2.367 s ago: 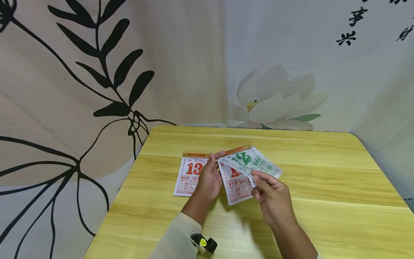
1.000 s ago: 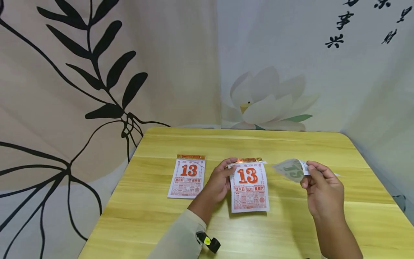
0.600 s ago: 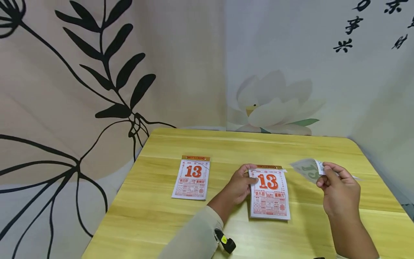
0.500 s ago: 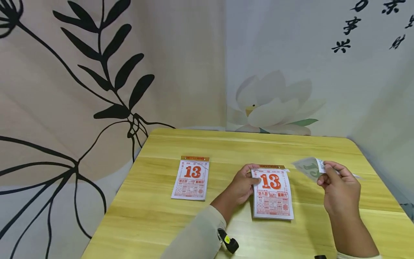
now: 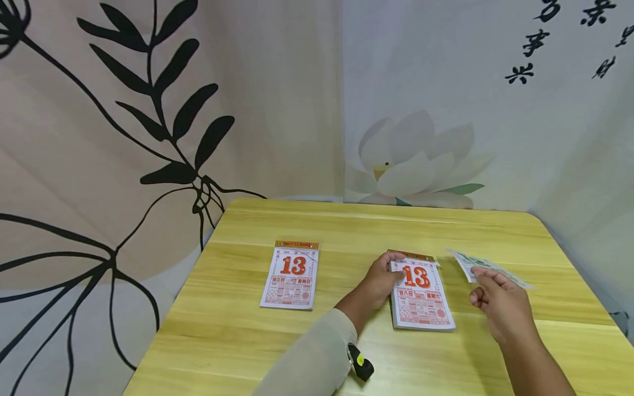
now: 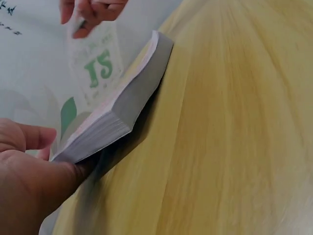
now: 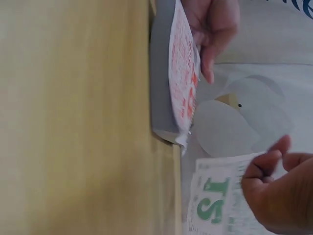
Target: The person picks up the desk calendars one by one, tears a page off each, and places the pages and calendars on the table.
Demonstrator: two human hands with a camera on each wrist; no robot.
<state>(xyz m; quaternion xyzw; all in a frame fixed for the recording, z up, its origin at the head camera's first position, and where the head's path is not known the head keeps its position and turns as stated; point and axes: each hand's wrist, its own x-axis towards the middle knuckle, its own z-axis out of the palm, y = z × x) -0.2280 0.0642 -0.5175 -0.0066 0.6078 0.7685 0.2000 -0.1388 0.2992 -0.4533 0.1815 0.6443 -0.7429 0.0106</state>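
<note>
The wooden table (image 5: 307,341) has rounded corners and a smooth yellow grain, with much bare room at its front and back edges; printed fabric walls (image 5: 124,110) close it on three sides. One tear-off calendar pad (image 5: 292,275) lies flat at the left, apart from the hands. A second thick calendar pad (image 5: 422,297) lies near the middle, and the left hand (image 5: 378,283) grips its upper left corner, thumb on the top page. The right hand (image 5: 495,300) pinches a thin, torn green-printed calendar page (image 5: 487,267) just right of this pad, low above the table.
</note>
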